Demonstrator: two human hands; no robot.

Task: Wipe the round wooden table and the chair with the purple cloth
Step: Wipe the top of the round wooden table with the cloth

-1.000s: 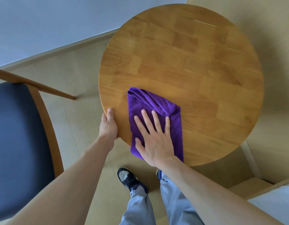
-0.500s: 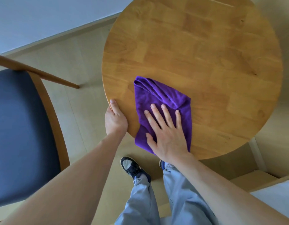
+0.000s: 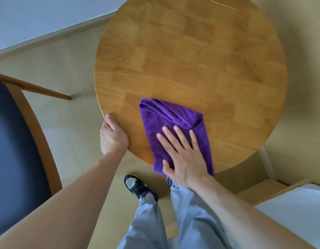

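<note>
R hand (image 3: pixel 184 159) flat on 1 purple cloth (image 3: pixel 166 121); L hand (image 3: pixel 113 137) grips 1 table (image 3: pixel 191 60) edge.

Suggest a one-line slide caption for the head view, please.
Right hand presses the purple cloth flat on the round wooden table while the left hand grips its edge.

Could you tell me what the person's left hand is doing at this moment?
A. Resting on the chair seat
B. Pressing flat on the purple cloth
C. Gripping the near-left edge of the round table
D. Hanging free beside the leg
C: the left hand curls round the rim of the round table, thumb on top, while the right hand lies flat on the purple cloth.
</note>
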